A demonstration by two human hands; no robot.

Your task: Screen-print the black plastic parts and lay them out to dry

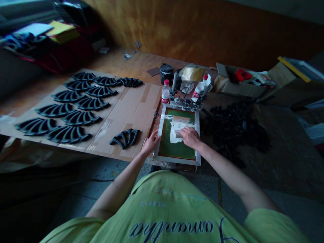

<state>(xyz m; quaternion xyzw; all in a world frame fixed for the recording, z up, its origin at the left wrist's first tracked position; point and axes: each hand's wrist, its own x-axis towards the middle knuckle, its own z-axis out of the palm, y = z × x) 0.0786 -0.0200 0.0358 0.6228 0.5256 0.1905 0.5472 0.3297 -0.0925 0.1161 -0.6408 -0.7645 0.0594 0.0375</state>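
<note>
The cardboard sheet (pixel 145 118) bears rows of fanned black curved pieces (pixel 82 118), seemingly done; one shorter fan (pixel 124 139) looks part-filled. The dark heap (pixel 235 126) opposite is probably what is left. Between them lies the framed printing screen (pixel 177 161), apparently mid-pass: white ink (pixel 175 125) sits partway along the mesh. The left hand (pixel 151 143) meets the frame's left edge, its grip unclear; the right hand's (pixel 190 137) fingers clamp a pale block (pixel 178 134) in the ink.

Yellow-green short-sleeved shirt (pixel 174 192), dark cursive lettering (pixel 174 227)
</note>
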